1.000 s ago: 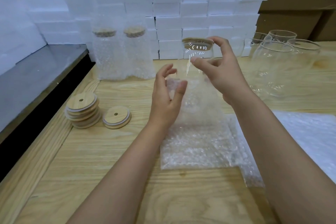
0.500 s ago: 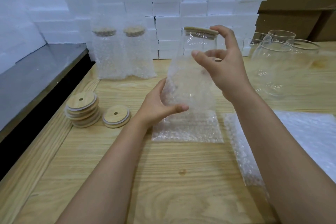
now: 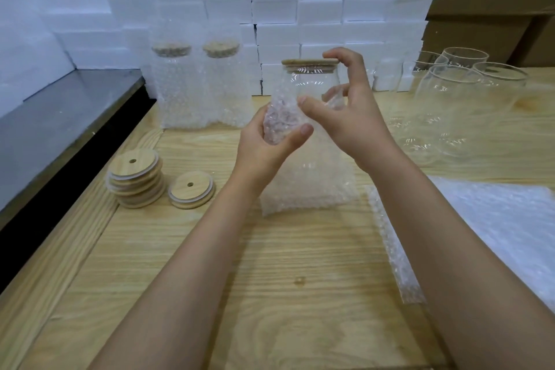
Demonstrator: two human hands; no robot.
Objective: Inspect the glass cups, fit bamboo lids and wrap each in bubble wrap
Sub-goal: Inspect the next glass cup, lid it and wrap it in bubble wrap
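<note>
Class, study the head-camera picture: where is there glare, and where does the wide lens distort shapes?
Head view: small white glints on the lidded cup and the bare cups; foam blocks nearly washed out; forearms stretched toward the bottom edge; shadows soft.

Between left grip [image 3: 264, 147] and right grip [image 3: 357, 117]: lidded cup [image 3: 315, 81], partly inside bubble bag [image 3: 309, 183]. Left of the grips, on desk [image 3: 270, 279]: lid stack [image 3: 135, 177], single lid [image 3: 190, 189]. Behind left: two wrapped cups [image 3: 177, 93]. Right: bare cups [image 3: 456, 99], bubble sheets [image 3: 495, 219].

view: head | faces forward-down | close over table [image 3: 270, 324] (wide-angle) | edges seemingly distorted
</note>
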